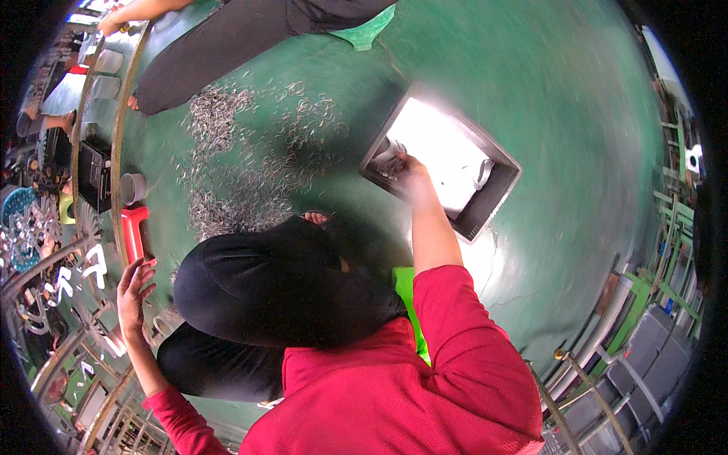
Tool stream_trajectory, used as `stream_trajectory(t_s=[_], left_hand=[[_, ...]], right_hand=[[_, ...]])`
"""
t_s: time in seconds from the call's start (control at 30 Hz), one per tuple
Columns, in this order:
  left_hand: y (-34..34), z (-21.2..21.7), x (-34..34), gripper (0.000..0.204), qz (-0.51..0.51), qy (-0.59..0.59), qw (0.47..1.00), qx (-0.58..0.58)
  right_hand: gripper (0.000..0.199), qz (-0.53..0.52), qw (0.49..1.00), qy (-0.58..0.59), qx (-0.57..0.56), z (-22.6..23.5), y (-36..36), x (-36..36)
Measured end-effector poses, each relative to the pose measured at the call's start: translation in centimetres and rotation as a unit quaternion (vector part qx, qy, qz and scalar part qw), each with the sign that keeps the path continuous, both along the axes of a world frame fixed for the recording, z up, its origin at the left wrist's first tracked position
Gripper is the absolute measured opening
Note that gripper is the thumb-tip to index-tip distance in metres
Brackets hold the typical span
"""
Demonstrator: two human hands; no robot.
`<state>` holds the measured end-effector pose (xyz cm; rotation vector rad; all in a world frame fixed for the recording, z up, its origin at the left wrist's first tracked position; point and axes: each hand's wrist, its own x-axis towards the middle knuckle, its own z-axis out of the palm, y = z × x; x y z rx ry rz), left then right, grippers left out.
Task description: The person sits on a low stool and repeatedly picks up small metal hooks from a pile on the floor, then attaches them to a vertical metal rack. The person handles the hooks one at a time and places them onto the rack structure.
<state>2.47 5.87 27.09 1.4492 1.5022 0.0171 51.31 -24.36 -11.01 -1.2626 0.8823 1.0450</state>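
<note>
My right hand (412, 173) reaches into a dark grey rectangular bin (484, 203) on the floor, at its left corner. Curved metal pieces (390, 155) lie against its fingers there; blur and shadow hide whether the fingers grip any. Another curved metal piece (483, 174) rests near the bin's right wall, and the bin's inside glares white. On the far left my left hand (133, 292) is raised with its fingers spread, holding nothing. It is close to a red plastic object (135, 233), whose kind I cannot tell.
Many thin curved metal pieces (220, 117) are scattered over the green floor (561, 98), left of the bin. Another person's leg (220, 57) stretches in at the top, beside a green plastic seat (365, 32). A metal rail (117, 152) and a black crate (95, 174) line the left.
</note>
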Motion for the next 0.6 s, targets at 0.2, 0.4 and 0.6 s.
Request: stream_trajectory(t_s=[0.2, 0.4, 0.6], left_hand=[[-1.6, 2.2, 0.1, 0.038, 0.007, 0.005, 1.0, 0.019], [-0.3, 2.1, 1.6, 0.036, -0.064, 0.005, 0.998, 0.015], [2.4, -4.3, 5.8, 0.033, -0.287, -0.013, 0.957, 0.027]], right_hand=[[0.011, 0.062, 0.996, -0.063, -0.007, 1.3, -1.7, 0.5], [0.025, 0.178, 0.953, -0.244, -0.006, 11.9, -0.4, 1.5], [0.046, 0.401, 0.847, -0.346, 0.05, 20.9, 8.8, -5.8]])
